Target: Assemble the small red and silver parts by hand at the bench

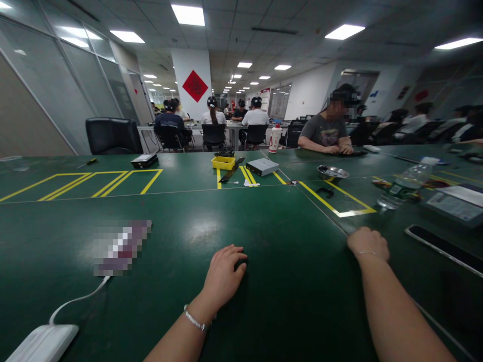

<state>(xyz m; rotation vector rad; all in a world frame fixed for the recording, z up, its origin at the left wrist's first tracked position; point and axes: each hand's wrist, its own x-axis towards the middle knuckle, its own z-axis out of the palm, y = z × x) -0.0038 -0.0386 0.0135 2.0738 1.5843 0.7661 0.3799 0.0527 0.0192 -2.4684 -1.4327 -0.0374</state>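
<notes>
My left hand [226, 271] rests palm down on the green table mat [294, 301], its fingers a little bent and the thumb apart from them. Nothing shows in it. Farther right, my right hand [370, 245] lies on the mat near a seam, with its fingers curled under in a loose fist. I see no object in it, though the fingertips are hidden. Nearest to that hand are a yellow tape outline [356, 213] beyond it and a long dark flat device with a pale edge [445, 249] to its right.
A blurred-out phone [126, 249] is cabled to a white power bank [47, 342] at left. Farther off are a yellow bin [223, 163], a grey box [262, 166], a metal bowl [332, 172] and a water bottle [407, 186]. Another person [328, 125] sits across the table.
</notes>
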